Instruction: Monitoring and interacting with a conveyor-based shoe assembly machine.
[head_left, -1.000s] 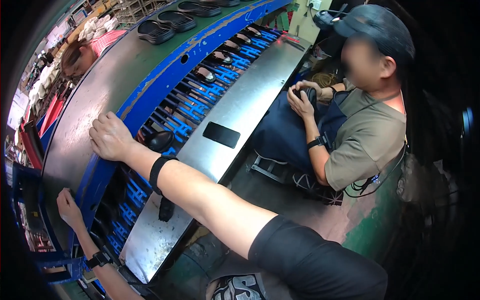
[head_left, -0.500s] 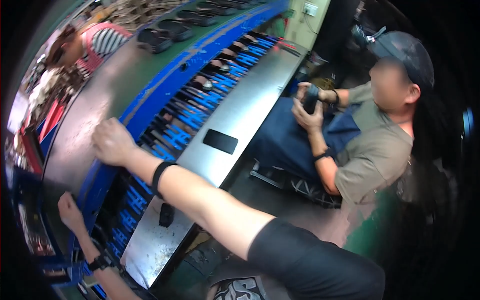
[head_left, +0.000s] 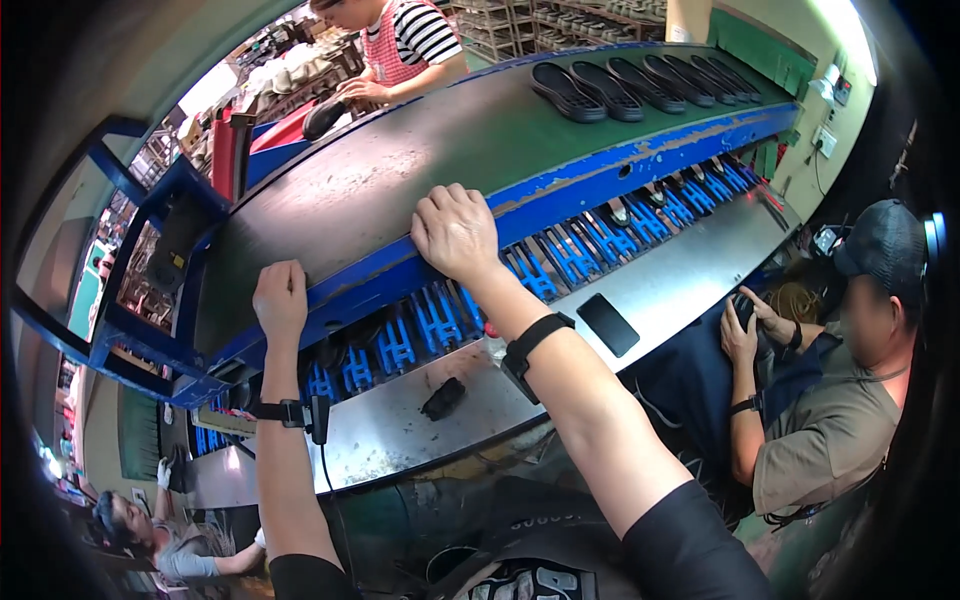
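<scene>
Blue rail (head_left: 560, 207) beneath left hand (head_left: 281, 298), right hand (head_left: 458, 234), fingers (head_left: 452, 197) curled, tips hidden, grip unclear

Glare whitens the metal shelf (head_left: 682, 278); dark picture edges bend.

No legible text; only partial pale lettering (head_left: 535, 582) on dark cloth (head_left: 500, 505).

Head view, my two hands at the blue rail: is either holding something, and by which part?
No held object shows: your left hand and right hand rest at the blue rail, palms hidden.
</scene>
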